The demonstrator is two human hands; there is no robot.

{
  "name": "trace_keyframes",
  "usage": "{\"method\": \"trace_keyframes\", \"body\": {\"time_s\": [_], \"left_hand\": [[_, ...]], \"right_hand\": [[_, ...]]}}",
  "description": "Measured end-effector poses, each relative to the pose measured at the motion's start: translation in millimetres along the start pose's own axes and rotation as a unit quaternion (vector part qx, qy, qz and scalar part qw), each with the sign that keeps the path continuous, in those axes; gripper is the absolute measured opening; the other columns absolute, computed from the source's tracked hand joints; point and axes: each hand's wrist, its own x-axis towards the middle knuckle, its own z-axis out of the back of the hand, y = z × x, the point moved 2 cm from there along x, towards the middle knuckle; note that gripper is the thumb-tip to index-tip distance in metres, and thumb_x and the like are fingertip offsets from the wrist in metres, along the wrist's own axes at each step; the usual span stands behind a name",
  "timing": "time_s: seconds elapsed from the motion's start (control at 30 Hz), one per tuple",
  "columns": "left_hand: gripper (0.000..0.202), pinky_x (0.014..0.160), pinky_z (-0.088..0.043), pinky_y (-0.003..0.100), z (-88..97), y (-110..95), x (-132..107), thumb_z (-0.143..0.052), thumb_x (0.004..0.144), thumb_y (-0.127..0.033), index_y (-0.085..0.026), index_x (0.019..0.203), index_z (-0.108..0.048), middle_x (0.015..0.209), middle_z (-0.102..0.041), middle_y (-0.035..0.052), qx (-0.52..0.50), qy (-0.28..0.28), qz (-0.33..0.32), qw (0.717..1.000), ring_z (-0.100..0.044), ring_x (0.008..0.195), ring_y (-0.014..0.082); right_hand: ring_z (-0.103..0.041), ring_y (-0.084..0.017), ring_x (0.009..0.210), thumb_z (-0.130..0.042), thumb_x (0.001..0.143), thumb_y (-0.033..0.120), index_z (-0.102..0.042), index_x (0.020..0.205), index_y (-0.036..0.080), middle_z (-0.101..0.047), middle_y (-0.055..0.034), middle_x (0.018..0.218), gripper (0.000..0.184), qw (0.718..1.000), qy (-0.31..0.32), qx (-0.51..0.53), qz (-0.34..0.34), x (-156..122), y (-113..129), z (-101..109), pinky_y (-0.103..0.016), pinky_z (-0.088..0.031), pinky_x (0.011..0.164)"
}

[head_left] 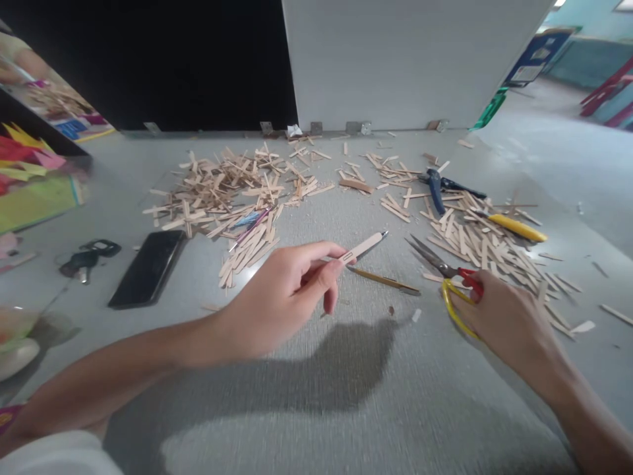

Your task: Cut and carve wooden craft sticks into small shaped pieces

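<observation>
Between the thumb and fingers of my left hand is a flat pale wooden stick, raised above the table and slanting up to the right. It has small dark marks near my fingertips and a dark tip at its far end. My right hand is closed on the red handle of a pair of scissors. Their yellow loop shows beside my fingers, and the blades point up and left with a narrow gap between them. A yellowish pen lies on the table just below the stick.
A large heap of wooden sticks lies at back left, with a purple pen on it. More sticks, a blue-handled tool and a yellow cutter are at right. A phone and keys sit left. Upright boards stand behind.
</observation>
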Motion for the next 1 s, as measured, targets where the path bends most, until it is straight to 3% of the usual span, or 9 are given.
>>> {"method": "trace_keyframes", "body": {"time_s": [0.2,0.4,0.5,0.73,1.0], "left_hand": [[0.029,0.047,-0.04,0.02,0.0,-2.8,-4.3,-0.048,0.109,-0.038,-0.019,0.106,-0.07,0.063,-0.065,-0.003,-0.014,0.011,0.01,1.0,-0.05,0.05,0.0105],[0.027,0.047,-0.04,0.02,0.5,-2.8,-3.4,-0.048,0.109,-0.037,-0.019,0.105,-0.068,0.062,-0.064,-0.0036,-0.024,0.018,0.004,1.0,-0.049,0.051,0.0106],[0.026,0.047,-0.04,0.02,1.8,-2.2,-4.1,-0.048,0.109,-0.037,-0.02,0.104,-0.068,0.063,-0.064,-0.0037,-0.019,0.024,0.002,1.0,-0.05,0.052,0.0109],[0.029,0.045,-0.038,0.02,2.6,1.0,-0.8,-0.048,0.11,-0.04,-0.021,0.101,-0.068,0.063,-0.066,-0.0035,-0.011,0.051,0.013,0.999,-0.049,0.049,0.0108],[0.03,0.042,-0.032,0.02,2.2,0.9,-1.8,-0.047,0.11,-0.042,-0.021,0.096,-0.063,0.064,-0.067,-0.0034,-0.005,0.063,0.03,0.998,-0.042,0.047,0.0097]], "right_hand": [[-0.069,-0.033,0.064,-0.062,0.083,0.042,-0.057,0.071,0.027,-0.07,-0.0133,0.066,0.02,0.996,0.053,-0.056,-0.045,0.3,-3.5,-4.9,-0.035,-0.04,0.057],[-0.068,-0.032,0.062,-0.058,0.087,0.042,-0.065,0.076,0.023,-0.071,-0.0135,0.066,0.023,0.995,0.036,-0.081,-0.037,2.5,-7.2,-9.2,-0.036,-0.04,0.057],[-0.069,-0.034,0.066,-0.057,0.091,0.041,-0.068,0.079,0.02,-0.071,-0.0167,0.069,0.026,0.993,0.026,-0.096,-0.056,7.9,-9.4,-3.3,-0.037,-0.042,0.058],[-0.066,-0.035,0.067,-0.059,0.093,0.044,-0.07,0.078,0.018,-0.067,-0.0185,0.071,0.032,0.979,0.079,-0.135,-0.131,26.7,-33.4,14.8,-0.039,-0.041,0.055],[-0.064,-0.035,0.066,-0.057,0.094,0.045,-0.064,0.066,0.024,-0.06,-0.0139,0.063,0.036,0.973,0.102,-0.164,-0.124,32.5,-51.3,16.4,-0.039,-0.042,0.057]]}}
